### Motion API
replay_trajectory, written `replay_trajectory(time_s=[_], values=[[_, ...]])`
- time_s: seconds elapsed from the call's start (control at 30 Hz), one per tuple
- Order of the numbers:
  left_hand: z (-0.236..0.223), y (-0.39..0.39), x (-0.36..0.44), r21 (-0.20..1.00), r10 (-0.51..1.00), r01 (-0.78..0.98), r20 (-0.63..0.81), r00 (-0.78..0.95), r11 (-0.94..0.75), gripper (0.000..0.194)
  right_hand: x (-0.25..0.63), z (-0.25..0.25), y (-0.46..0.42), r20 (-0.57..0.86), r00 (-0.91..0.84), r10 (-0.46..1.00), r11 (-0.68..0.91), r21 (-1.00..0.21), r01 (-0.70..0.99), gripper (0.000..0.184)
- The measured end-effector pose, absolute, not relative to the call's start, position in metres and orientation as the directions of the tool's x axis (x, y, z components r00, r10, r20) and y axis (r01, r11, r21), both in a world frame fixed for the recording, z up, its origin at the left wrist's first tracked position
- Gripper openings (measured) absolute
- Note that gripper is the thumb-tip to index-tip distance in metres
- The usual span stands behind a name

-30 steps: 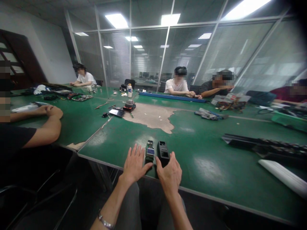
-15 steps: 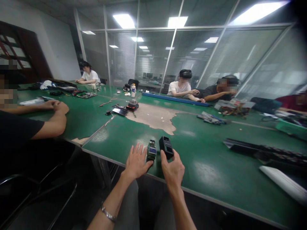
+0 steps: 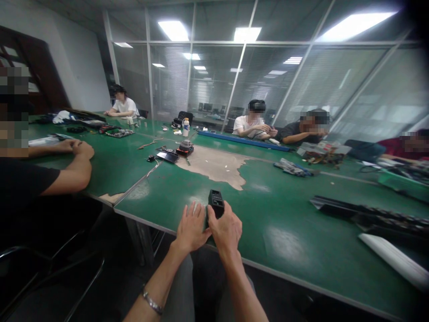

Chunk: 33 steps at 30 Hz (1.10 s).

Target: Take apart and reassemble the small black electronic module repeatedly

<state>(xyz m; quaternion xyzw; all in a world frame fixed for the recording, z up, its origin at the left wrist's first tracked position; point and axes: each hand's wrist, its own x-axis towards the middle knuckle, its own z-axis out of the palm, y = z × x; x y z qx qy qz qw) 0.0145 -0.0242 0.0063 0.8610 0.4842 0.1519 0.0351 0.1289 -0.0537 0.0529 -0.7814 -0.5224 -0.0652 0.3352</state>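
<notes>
A black rectangular plastic housing with openings in its top face is gripped near its lower end by my right hand. It stands over the spot where a small green circuit board with a screen lay; the board is now hidden beneath the housing or behind my fingers. My left hand rests beside it on the green table, fingers stretched out. Its thumb points toward the housing's near end, close to my right thumb. Whether the left thumb touches the board cannot be seen.
Ahead lie a bare brown patch, a flat dark-screened device and a bottle. Long black parts and a white strip lie to the right. A co-worker's arm is at the left; other people sit across.
My right hand has carried the black housing leftward, over the circuit board, which has gone out of sight. My left hand has stayed nearly in place.
</notes>
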Motion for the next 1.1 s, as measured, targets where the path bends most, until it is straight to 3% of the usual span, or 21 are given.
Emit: replay_trajectory(time_s=[0.37,0.6,0.87,1.1], values=[[0.008,-0.025,0.013,0.186,0.847,0.828,0.178,0.500,-0.528,0.077,0.122,0.034,-0.061,0.464,0.426,0.777,-0.233,-0.416,0.879,0.054],[0.003,-0.023,0.015,0.186,0.843,0.828,0.222,0.490,-0.530,0.077,0.131,0.012,-0.061,0.460,0.400,0.792,-0.155,-0.483,0.862,0.059],[0.002,-0.023,0.015,0.151,0.840,0.834,0.229,0.492,-0.530,0.072,0.140,-0.011,-0.046,0.525,0.416,0.743,-0.021,-0.604,0.797,0.095],[-0.002,-0.021,0.018,0.138,0.841,0.843,0.254,0.477,-0.520,0.067,0.143,-0.014,-0.053,0.525,0.412,0.745,-0.016,-0.603,0.798,0.090]])
